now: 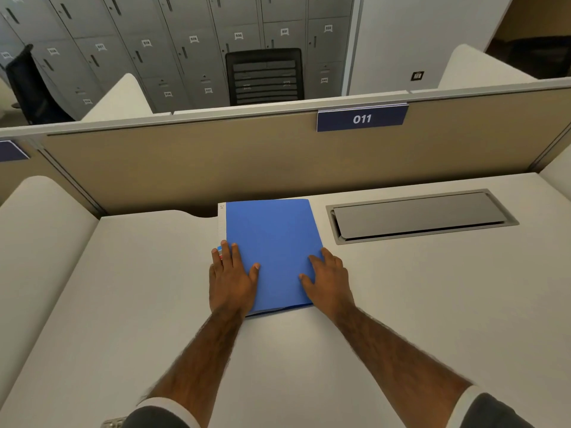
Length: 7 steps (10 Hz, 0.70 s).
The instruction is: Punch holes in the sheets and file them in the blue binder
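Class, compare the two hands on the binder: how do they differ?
The left hand lies on the binder's left edge; the right hand lies on its right edge, partly over the desk. The left hand's fingers are straight; the right hand's look slightly bent. Both rest palm-down on the closed binder.

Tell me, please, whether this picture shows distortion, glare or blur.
Head view: the wide lens bends the top edge of the partition and the desk edges; light is soft and even, with faint shadows by the left hand and right hand; no glare on the blue binder; the far locker labels look soft, while the 011 sign reads clearly.
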Tool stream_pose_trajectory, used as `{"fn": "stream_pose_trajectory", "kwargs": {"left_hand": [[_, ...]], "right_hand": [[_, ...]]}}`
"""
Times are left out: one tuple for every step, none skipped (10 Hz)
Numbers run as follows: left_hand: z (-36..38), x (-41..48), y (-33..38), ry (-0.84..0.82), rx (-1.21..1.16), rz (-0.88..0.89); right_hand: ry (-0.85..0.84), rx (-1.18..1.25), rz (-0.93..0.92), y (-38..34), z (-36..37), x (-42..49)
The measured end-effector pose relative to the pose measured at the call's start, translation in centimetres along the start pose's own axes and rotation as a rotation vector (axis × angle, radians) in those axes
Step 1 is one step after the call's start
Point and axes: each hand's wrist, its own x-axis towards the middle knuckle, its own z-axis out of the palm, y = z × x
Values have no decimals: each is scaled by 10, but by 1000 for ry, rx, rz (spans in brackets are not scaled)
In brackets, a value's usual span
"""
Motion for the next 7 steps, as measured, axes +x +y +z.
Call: {"fn": "stream_pose_trajectory", "kwargs": {"left_hand": [[1, 1, -1, 9, 17, 1], [5, -3, -3, 29, 87, 33], [8, -3, -5, 22, 131, 69], [13, -4, -7, 31, 183, 83], [11, -3, -7, 19, 183, 78], [6, -5, -2, 31, 153, 62], [5, -7, 0, 18, 126, 50]], "right_hand": [[-24, -22, -22, 0, 3, 2], [-61, -71, -49, -1, 13, -2], [-66, -86, -55, 2, 19, -6], [-57, -124, -85, 7, 25, -13], [-50, -112, -93, 7, 27, -13], [-49, -85, -75, 5, 24, -13], [-50, -91, -55, 5, 20, -14]]}}
